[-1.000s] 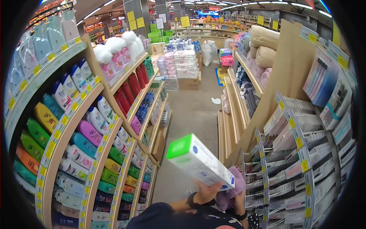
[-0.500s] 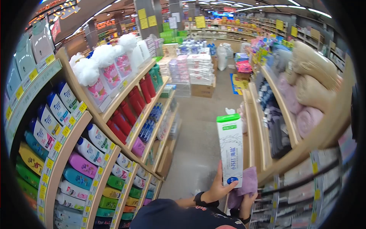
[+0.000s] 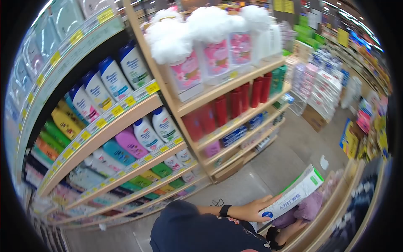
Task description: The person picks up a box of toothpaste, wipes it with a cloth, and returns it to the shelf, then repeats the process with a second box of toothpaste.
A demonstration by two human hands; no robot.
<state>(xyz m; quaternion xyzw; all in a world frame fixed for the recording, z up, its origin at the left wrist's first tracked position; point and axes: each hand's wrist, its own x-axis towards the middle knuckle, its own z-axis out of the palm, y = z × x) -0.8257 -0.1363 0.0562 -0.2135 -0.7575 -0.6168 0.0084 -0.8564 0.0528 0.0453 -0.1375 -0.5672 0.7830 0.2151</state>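
My left hand [image 3: 257,208] is closed around the lower end of a long white box [image 3: 294,196] with green edges and blue lettering. The box lies tilted, its far end pointing up to the right. Just below it, my right hand [image 3: 292,229] grips a purple cloth [image 3: 303,210], which bunches up beneath and beside the box. A dark band circles each wrist.
Shelves of shampoo bottles [image 3: 112,80] curve along the left. Beyond them, a wooden shelf [image 3: 235,90] carries red bottles [image 3: 221,111] and pink packs with white puffs. Wrapped stock [image 3: 325,90] stands on the floor behind. A low wooden rack edge [image 3: 336,206] runs close on the right.
The view has swung left, bringing the shampoo shelves closer. The white box has gone from nearly upright to slanted. Both hands keep their holds and appear further right in the view.
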